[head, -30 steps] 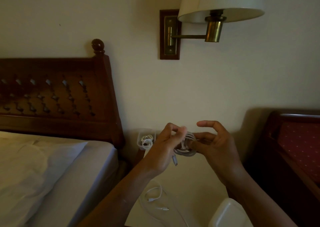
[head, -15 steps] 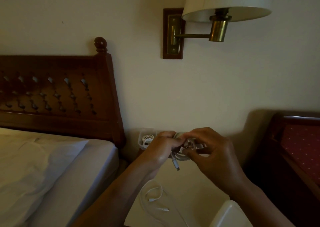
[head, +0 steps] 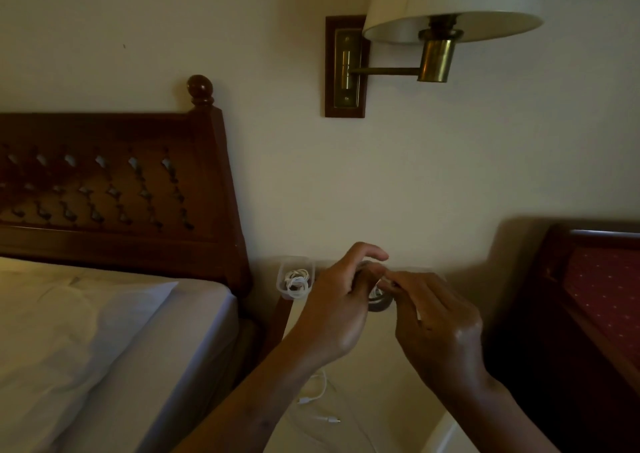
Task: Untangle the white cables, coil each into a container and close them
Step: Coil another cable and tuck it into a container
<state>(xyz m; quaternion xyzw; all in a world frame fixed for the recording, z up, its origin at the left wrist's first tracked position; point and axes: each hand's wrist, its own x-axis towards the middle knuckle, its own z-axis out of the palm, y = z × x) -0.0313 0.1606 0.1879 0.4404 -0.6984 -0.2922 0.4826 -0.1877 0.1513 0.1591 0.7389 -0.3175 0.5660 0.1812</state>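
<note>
My left hand and my right hand meet over the back of the pale nightstand. Between them they hold a small coil of white cable. The left fingers curl round its left side and the right fingertips pinch its top. Most of the coil is hidden by the fingers. A clear open container by the wall holds another coiled white cable. A loose white cable lies on the nightstand under my left forearm.
A bed with a dark wooden headboard stands close on the left. A brass wall lamp hangs above. A red upholstered chair stands on the right. A white lid-like piece sits at the nightstand's front right.
My hands have closed in on each other and tightened round the coil. The plug that dangled below my left hand no longer shows.
</note>
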